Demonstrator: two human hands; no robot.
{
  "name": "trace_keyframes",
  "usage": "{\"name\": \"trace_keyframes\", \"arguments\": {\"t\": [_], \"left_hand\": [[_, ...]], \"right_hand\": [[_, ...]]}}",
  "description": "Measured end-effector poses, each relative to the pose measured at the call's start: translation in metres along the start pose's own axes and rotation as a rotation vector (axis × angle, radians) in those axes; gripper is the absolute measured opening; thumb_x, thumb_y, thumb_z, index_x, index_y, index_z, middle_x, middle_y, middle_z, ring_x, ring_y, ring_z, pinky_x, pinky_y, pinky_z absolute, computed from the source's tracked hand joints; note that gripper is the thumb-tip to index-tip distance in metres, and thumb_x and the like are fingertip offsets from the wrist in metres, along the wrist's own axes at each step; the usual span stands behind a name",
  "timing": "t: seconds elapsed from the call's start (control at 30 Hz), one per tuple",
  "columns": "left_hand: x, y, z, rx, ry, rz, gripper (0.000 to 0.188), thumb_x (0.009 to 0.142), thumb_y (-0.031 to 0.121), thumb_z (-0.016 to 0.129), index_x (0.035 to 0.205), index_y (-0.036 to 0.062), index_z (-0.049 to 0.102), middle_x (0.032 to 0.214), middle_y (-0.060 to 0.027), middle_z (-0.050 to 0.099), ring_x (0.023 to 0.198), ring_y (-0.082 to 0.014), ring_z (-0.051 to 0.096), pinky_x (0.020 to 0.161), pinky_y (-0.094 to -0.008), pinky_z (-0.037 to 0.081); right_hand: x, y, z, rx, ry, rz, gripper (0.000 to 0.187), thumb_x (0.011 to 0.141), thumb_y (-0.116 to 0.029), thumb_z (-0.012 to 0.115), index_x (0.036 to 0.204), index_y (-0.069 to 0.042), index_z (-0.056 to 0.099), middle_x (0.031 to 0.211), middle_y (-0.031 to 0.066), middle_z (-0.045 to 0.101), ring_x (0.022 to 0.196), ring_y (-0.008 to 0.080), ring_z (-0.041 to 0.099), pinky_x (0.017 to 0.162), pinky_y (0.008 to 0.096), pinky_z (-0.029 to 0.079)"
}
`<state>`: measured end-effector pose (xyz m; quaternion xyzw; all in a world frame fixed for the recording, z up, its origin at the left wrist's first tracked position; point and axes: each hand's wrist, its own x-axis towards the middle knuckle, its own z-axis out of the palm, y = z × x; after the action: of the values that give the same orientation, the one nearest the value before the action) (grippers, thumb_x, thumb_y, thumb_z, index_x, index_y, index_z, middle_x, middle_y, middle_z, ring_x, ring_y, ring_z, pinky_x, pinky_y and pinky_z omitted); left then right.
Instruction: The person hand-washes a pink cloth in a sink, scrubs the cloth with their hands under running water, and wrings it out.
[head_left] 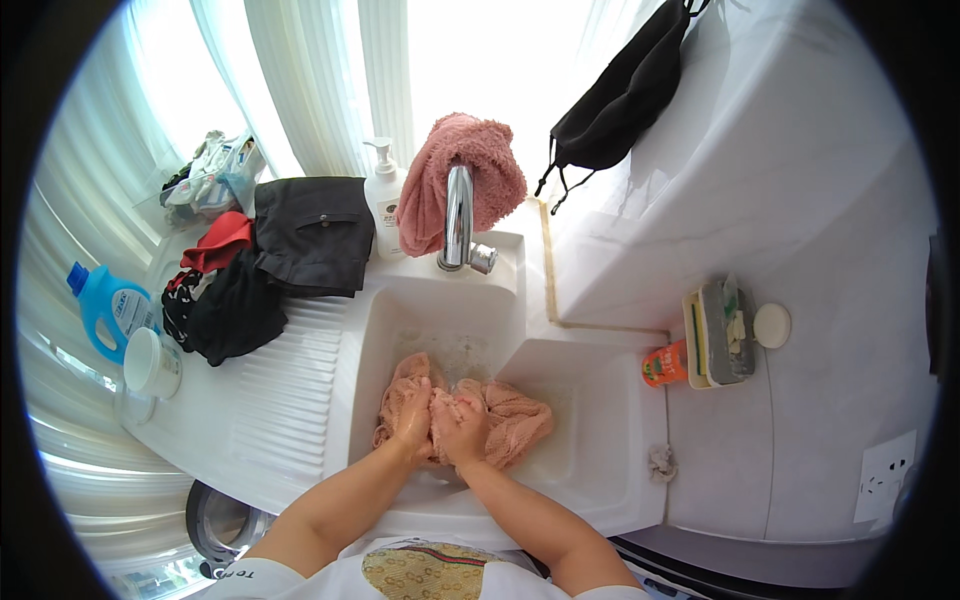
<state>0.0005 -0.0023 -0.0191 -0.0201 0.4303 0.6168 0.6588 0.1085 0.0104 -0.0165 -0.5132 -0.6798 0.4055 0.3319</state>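
Note:
A wet, textured pink towel (518,415) lies bunched in the white sink (620,420), over a little cloudy, sudsy water. My left hand (413,418) is closed on its left part, fingers wrapped into the folds. Right beside it, my right hand (462,428) grips the middle of the towel, and a fold is squeezed up between the two hands. The rest of the towel spreads to the right of my right hand. Some of my fingertips are hidden in the cloth. Above the sink stands a chrome faucet (459,215), with a darker pink fluffy cloth (490,180) draped over it.
On the ribbed washboard counter (290,400) at left lie dark folded trousers (315,235) and a black garment (238,312). A white pump bottle (385,205), blue detergent bottle (112,310) and white tub (152,363) stand nearby. A black mask (625,105) hangs at upper right; a wall holder (722,335) is right.

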Motion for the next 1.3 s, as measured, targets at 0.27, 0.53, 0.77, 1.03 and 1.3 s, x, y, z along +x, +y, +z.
{"name": "trace_keyframes", "arguments": {"t": [0.27, 0.53, 0.77, 1.03, 1.3], "left_hand": [[-0.014, 0.022, 0.003, 0.049, 0.048, -0.201, 0.044, 0.096, 0.042, 0.048, 0.113, 0.0021, 0.054, 0.106, -0.01, 0.06, 0.095, -0.0212, 0.059, 0.083, -0.0376, 0.049], [0.0, 0.007, -0.003, -0.009, 0.086, -0.195, 0.037, 0.094, 0.035, 0.05, 0.104, 0.0006, 0.058, 0.094, -0.015, 0.065, 0.079, -0.0273, 0.065, 0.07, -0.038, 0.055], [-0.012, -0.011, 0.019, 0.121, 0.021, -0.278, 0.033, 0.091, 0.03, 0.048, 0.104, 0.0025, 0.06, 0.095, -0.0157, 0.065, 0.081, -0.0278, 0.065, 0.073, -0.0394, 0.055], [0.01, -0.021, -0.019, 0.056, 0.135, -0.194, 0.025, 0.089, 0.029, 0.052, 0.086, 0.0063, 0.061, 0.085, -0.0082, 0.064, 0.079, -0.022, 0.062, 0.066, -0.0336, 0.052], [-0.062, 0.064, 0.017, 1.584, -0.247, 0.385, 0.024, 0.071, 0.025, 0.065, 0.057, 0.0065, 0.059, 0.06, -0.0112, 0.06, 0.062, -0.0237, 0.061, 0.06, -0.0356, 0.048]], "right_hand": [[-0.008, -0.029, 0.012, 0.004, 0.062, -0.062, 0.024, 0.076, -0.026, 0.063, 0.079, -0.003, 0.068, 0.1, 0.0228, 0.062, 0.097, 0.0362, 0.057, 0.084, 0.0423, 0.044], [-0.003, -0.009, 0.015, 0.04, 0.158, -0.05, 0.021, 0.073, -0.024, 0.066, 0.077, -0.003, 0.064, 0.092, 0.0131, 0.059, 0.087, 0.0347, 0.057, 0.079, 0.0409, 0.046], [0.034, 0.043, 0.004, -0.086, 0.214, 0.063, 0.02, 0.069, -0.022, 0.069, 0.071, -0.003, 0.061, 0.087, 0.0146, 0.06, 0.082, 0.034, 0.056, 0.076, 0.0424, 0.046], [0.018, 0.027, 0.008, -0.099, 0.104, -0.119, 0.022, 0.071, -0.019, 0.066, 0.069, 0.002, 0.059, 0.095, 0.0149, 0.057, 0.087, 0.0324, 0.055, 0.08, 0.0405, 0.045], [0.038, 0.016, -0.134, -0.155, -0.039, -0.34, 0.023, 0.07, -0.016, 0.067, 0.062, 0.003, 0.057, 0.098, 0.0167, 0.057, 0.08, 0.0292, 0.058, 0.073, 0.0367, 0.047]]}}
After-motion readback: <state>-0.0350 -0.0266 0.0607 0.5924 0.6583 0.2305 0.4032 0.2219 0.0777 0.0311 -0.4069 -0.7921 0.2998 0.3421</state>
